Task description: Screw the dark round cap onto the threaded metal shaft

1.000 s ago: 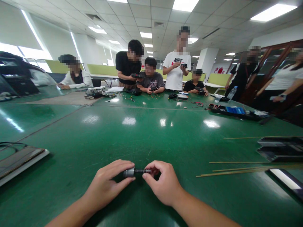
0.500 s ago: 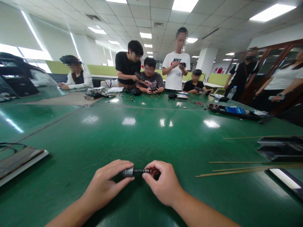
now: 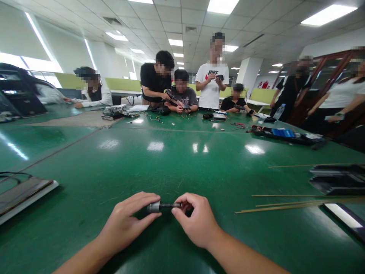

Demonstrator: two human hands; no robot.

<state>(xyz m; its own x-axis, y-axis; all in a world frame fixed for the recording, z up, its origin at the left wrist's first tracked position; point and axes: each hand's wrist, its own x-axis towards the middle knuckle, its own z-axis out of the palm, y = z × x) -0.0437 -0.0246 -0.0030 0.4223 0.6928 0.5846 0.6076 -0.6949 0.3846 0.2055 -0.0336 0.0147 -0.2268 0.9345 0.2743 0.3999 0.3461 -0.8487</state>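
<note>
A short metal part (image 3: 155, 206) lies crosswise between my hands, with a thick grey cylinder at its left end and a thin dark shaft (image 3: 167, 206) reaching right. Its exact kind I cannot make out. My left hand (image 3: 129, 217) curves around the grey cylinder, thumb below and fingers above. At the other end, my right hand (image 3: 194, 217) pinches the shaft's tip between thumb and forefinger; its other fingers curl behind. Both hands are low over the green table (image 3: 159, 171), and the left end of the part is partly hidden by my left fingers.
Thin sticks (image 3: 273, 206) lie to the right, near a dark flat device (image 3: 346, 219) and black trays (image 3: 336, 180). A flat panel (image 3: 25, 198) rests at left. Across the table, several people handle small devices beside a long black case (image 3: 305, 141).
My hands and the metal part stay almost still. Across the table, the person in the black T-shirt leans slightly and shifts a dark tool toward the seated person.
</note>
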